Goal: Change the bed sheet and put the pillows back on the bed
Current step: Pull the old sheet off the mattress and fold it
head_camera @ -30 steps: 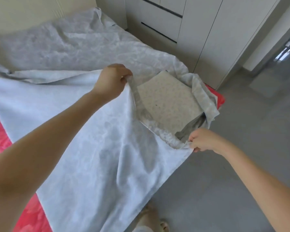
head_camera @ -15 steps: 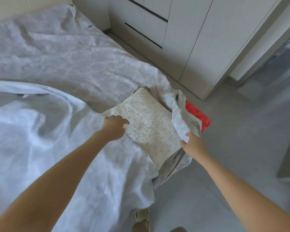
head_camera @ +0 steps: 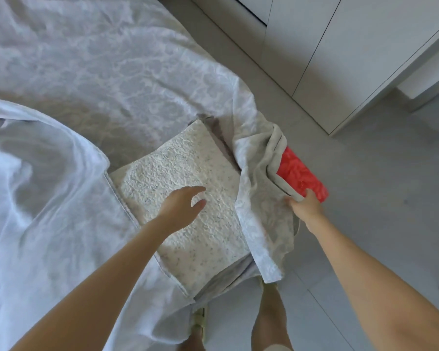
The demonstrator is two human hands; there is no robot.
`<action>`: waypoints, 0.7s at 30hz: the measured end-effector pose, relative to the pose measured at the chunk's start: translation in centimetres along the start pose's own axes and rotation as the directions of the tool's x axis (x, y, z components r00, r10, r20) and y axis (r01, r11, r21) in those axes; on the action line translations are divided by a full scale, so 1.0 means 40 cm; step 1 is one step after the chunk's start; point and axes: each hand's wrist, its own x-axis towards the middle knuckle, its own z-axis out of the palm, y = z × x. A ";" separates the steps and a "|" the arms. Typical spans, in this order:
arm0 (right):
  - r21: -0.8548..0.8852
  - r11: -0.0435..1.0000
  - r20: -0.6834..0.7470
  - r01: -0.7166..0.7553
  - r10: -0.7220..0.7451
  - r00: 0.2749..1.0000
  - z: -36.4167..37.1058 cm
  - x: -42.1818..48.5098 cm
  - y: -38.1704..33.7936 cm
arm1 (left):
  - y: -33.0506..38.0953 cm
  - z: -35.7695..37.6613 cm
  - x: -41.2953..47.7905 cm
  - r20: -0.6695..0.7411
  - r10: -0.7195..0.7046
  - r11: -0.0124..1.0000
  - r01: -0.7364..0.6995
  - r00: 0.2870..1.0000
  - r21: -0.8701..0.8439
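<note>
Since half a second ago, the sheet's edge has been let go by the left hand (head_camera: 181,209), which is now held open, fingers spread and relaxed, over the bare mattress corner (head_camera: 183,160). Whether the mattress is touched cannot be told. The bunched corner of the sheet (head_camera: 264,173) is gripped by the right hand (head_camera: 306,207), fingers curled round the fold, at 3 o'clock of the mattress corner and just beside a red cloth (head_camera: 300,177) at 2 o'clock. The rest of the sheet is spread, wrinkled, over the bed from 9 to 12 o'clock, and a flap is hung off the edge toward 5 o'clock.

The sheet is judged light, soft and limp: no shape will be kept, and it may catch on the rough mattress. It is best taken at the hemmed corner, with a fold pinched in each hand, so that the pull is shared evenly.
</note>
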 end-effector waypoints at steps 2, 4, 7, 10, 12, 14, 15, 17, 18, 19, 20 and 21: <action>0.041 0.998 0.114 -0.039 0.034 0.993 -0.010 0.049 0.010 | 0.046 0.004 0.021 0.028 -0.135 0.947 0.137 0.990 -0.290; 0.086 0.994 0.223 -0.069 0.049 0.974 -0.021 0.110 0.012 | 0.115 0.021 0.055 0.133 -0.272 0.752 0.297 0.953 -0.588; 0.077 0.994 0.331 -0.077 0.047 0.943 -0.016 0.172 0.024 | 0.208 0.055 0.092 0.218 -0.296 0.621 0.361 0.930 -0.696; 0.046 0.997 0.328 0.065 -0.077 0.941 -0.047 0.197 0.029 | 0.290 0.085 0.124 0.203 -0.263 0.544 0.319 0.943 -0.776; 0.094 0.985 0.244 0.145 -0.164 0.956 -0.124 0.205 0.021 | 0.355 0.104 0.145 0.217 -0.207 0.533 0.296 0.954 -0.792; 0.055 0.961 0.073 0.271 -0.275 0.959 -0.249 0.199 -0.007 | 0.431 0.129 0.177 0.271 -0.106 0.563 0.283 0.957 -0.777; 0.014 0.946 -0.016 0.325 -0.325 0.946 -0.322 0.192 -0.028 | 0.472 0.145 0.200 0.307 -0.053 0.587 0.279 0.950 -0.760; -0.084 0.925 -0.151 0.371 -0.380 0.913 -0.463 0.181 -0.075 | 0.562 0.172 0.245 0.401 0.050 0.636 0.281 0.915 -0.719; -0.143 0.908 -0.198 0.393 -0.415 0.888 -0.518 0.183 -0.094 | 0.608 0.182 0.266 0.459 0.093 0.651 0.295 0.883 -0.700; -0.228 0.886 -0.225 0.404 -0.452 0.863 -0.564 0.189 -0.116 | 0.649 0.189 0.283 0.519 0.128 0.671 0.312 0.845 -0.673; -0.362 0.854 -0.240 0.373 -0.472 0.848 -0.599 0.200 -0.135 | 0.682 0.193 0.298 0.571 0.160 0.697 0.317 0.805 -0.643; -0.518 0.800 -0.251 0.302 -0.480 0.840 -0.623 0.216 -0.150 | 0.703 0.194 0.309 0.609 0.185 0.724 0.311 0.771 -0.615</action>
